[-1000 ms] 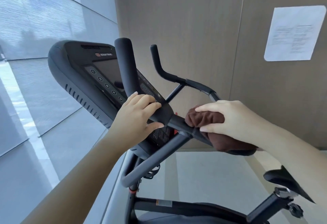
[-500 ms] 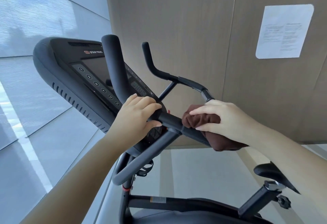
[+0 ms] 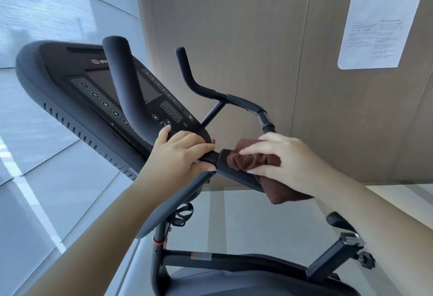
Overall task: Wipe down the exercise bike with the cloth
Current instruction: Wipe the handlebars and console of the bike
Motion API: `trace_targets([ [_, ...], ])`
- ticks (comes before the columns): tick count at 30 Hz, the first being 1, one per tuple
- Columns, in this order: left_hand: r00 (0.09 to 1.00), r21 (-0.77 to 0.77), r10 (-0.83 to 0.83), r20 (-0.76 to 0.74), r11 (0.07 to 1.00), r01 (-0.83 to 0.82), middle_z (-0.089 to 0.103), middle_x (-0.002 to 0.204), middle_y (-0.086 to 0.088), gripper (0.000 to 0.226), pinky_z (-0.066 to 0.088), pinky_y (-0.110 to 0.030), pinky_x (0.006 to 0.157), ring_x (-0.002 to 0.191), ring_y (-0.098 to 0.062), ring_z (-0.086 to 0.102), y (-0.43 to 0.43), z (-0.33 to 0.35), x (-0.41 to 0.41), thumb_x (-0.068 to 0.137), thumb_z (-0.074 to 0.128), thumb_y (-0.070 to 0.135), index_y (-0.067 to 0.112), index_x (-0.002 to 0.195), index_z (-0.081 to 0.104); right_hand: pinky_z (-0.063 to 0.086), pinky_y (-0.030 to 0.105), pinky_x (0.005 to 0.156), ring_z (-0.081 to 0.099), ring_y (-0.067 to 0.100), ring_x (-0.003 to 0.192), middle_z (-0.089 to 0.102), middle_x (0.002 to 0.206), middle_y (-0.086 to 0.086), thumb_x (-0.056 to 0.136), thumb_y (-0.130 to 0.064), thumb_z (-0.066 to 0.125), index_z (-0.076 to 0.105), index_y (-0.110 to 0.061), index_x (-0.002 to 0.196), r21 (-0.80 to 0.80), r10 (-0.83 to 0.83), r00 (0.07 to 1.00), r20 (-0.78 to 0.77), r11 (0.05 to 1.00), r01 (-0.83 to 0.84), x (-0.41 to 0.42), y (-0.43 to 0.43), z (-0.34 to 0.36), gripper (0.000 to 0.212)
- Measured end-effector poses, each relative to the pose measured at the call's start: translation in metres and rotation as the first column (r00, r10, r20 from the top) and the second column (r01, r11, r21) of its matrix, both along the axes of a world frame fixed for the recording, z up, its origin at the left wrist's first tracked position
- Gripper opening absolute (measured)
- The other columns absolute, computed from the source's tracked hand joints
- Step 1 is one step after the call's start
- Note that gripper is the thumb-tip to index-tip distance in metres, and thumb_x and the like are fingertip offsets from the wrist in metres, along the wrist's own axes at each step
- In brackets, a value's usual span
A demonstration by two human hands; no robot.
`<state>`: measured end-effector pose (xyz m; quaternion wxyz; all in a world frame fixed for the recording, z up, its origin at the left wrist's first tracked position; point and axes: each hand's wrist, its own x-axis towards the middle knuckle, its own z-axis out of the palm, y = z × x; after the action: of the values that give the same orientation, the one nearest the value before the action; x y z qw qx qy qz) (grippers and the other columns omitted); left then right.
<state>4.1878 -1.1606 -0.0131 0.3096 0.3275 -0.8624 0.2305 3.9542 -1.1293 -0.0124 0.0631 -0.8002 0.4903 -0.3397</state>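
Note:
A black exercise bike fills the view, with its console (image 3: 77,89) at the left and curved handlebars (image 3: 210,92) behind it. My left hand (image 3: 178,155) grips the near handlebar at its bend, just below the console. My right hand (image 3: 283,157) holds a bunched brown cloth (image 3: 260,162) wrapped over the padded bar (image 3: 236,176) to the right of my left hand. The cloth's loose end hangs down below the bar.
The bike's saddle (image 3: 339,222) on its post (image 3: 332,256) sits at the lower right, the frame (image 3: 234,263) below. A wood-panelled wall (image 3: 234,26) with a paper notice (image 3: 377,31) stands close behind the bike. Grey tiled floor (image 3: 46,190) lies to the left.
My right hand has slid the cloth a little along the padded bar, away from my left hand. The left hand keeps its grip on the handlebar. The view has shifted slightly.

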Motion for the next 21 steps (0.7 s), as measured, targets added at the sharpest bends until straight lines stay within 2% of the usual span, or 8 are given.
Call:
trace_targets([
  [5,1.000,0.035,0.020,-0.008,0.999,-0.019,0.068,0.094,-0.005,0.062,0.033,-0.059,0.091,0.096,-0.024,0.063,0.002,-0.003,-0.002,0.084,0.034,0.058,0.011,0.100,0.071,0.043,0.026,0.087,0.056,0.006,0.094,0.060,0.100,-0.015,0.074,-0.025,0.074,0.069,-0.038,0.099,-0.029,-0.008,0.999,0.032,1.000,0.008,-0.022,0.010,-0.007,0.029],
  [11,0.997,-0.017,0.077,-0.026,0.997,-0.077,0.068,0.095,-0.006,0.044,0.039,-0.057,0.086,0.090,-0.025,0.064,0.008,-0.014,-0.016,0.075,0.064,0.044,0.007,0.097,0.069,0.039,0.029,0.088,0.054,0.012,0.100,0.062,0.107,-0.008,0.076,-0.034,0.071,0.066,-0.037,0.106,-0.053,0.067,0.998,-0.019,0.996,-0.068,0.020,-0.011,0.012,0.031],
  [14,0.991,-0.026,0.113,-0.077,0.993,-0.115,0.067,0.101,-0.008,0.042,0.031,-0.061,0.093,0.101,-0.026,0.062,0.010,-0.025,-0.019,0.076,0.068,0.037,0.005,0.103,0.068,0.043,0.034,0.086,0.055,0.018,0.098,0.061,0.106,-0.006,0.076,-0.032,0.071,0.067,-0.036,0.104,-0.089,0.082,0.996,-0.042,0.992,-0.086,0.004,-0.004,0.002,0.029],
  [18,0.987,-0.019,0.133,-0.088,0.991,-0.136,0.067,0.104,-0.006,0.042,0.031,-0.061,0.094,0.104,-0.025,0.061,0.010,-0.027,-0.021,0.074,0.066,0.035,0.007,0.104,0.067,0.049,0.042,0.081,0.057,0.024,0.091,0.062,0.100,-0.003,0.074,-0.030,0.074,0.068,-0.034,0.102,-0.177,0.098,0.993,-0.070,0.978,-0.109,-0.026,0.012,-0.016,0.029],
  [21,0.987,0.004,0.135,-0.089,0.991,-0.135,0.067,0.105,-0.006,0.041,0.031,-0.062,0.094,0.105,-0.025,0.060,0.011,-0.025,-0.021,0.078,0.065,0.038,0.007,0.105,0.067,0.046,0.037,0.081,0.057,0.019,0.089,0.061,0.094,-0.006,0.072,-0.036,0.073,0.066,-0.039,0.101,-0.136,0.092,0.995,-0.027,0.986,-0.095,-0.023,-0.001,-0.006,0.030],
])
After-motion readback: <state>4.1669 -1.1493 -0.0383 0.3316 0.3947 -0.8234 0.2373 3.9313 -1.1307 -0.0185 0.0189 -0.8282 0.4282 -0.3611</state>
